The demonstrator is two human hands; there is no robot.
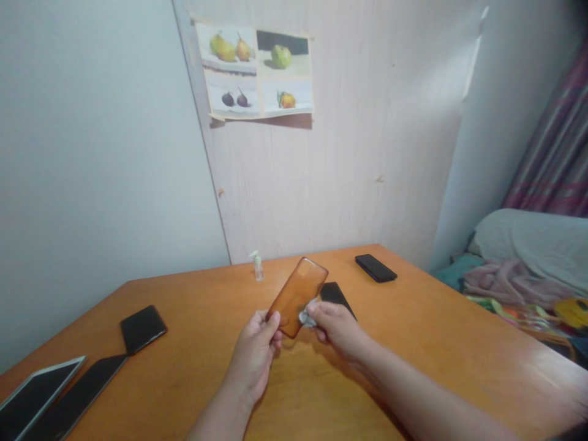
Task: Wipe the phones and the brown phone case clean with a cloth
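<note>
A see-through phone case (299,288) is tilted above the table, its lower left corner pinched by my left hand (260,343). My right hand (337,324) is closed on a crumpled white wipe (307,315), which touches the right edge of the case near its lower end. Whether the wipe is tissue or cloth, I cannot tell. Behind my right hand lies a black phone (339,296), partly hidden by it.
The wooden table (285,404) also bears a small pump bottle (258,267), a dark phone (375,267) at back right, and a black device (143,329) at left. A white-edged tablet (41,392) lies at front left beside a dark flat panel (82,395). A bed with bedding (528,257) stands right.
</note>
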